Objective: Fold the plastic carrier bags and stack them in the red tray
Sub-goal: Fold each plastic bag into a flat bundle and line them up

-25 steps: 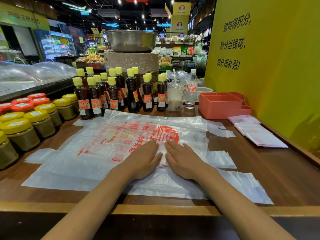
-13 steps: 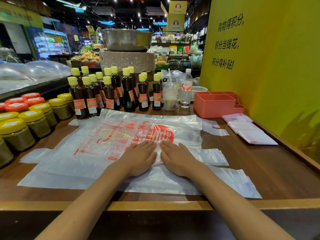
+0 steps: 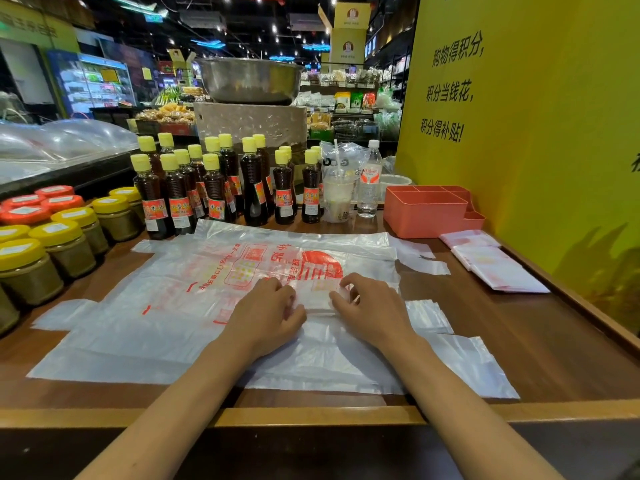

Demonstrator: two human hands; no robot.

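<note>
- Shop aisles with shelves and ceiling lights fill the upper left of the frame; a yellow wall panel (image 3: 540,109) with black characters takes the whole right side.
- Below them a brown wooden counter (image 3: 554,344) spans the lower half of the frame, with a lighter strip along its near edge.
- Spread flat across the counter's middle lie clear plastic carrier bags (image 3: 145,327) with red print, overlapping one another, their handles pointing left and right.
- Both forearms rise from the bottom edge and converge toward the centre of the frame.
- At upper right of the counter stands the red tray (image 3: 424,214), divided into compartments; what it holds cannot be told.
- Just right of the tray, near the wall, lies a small stack of folded bags (image 3: 498,271).
- Dark sauce bottles (image 3: 214,188) with yellow caps stand in rows behind the bags; yellow-lidded jars (image 3: 62,247) sit at left.
- The left hand (image 3: 266,313) lies palm down, its fingers curled onto the left edge of a small folded bag (image 3: 317,294) at centre.
- The right hand (image 3: 372,306) mirrors it, fingers bent and pinching the packet's right edge.
</note>
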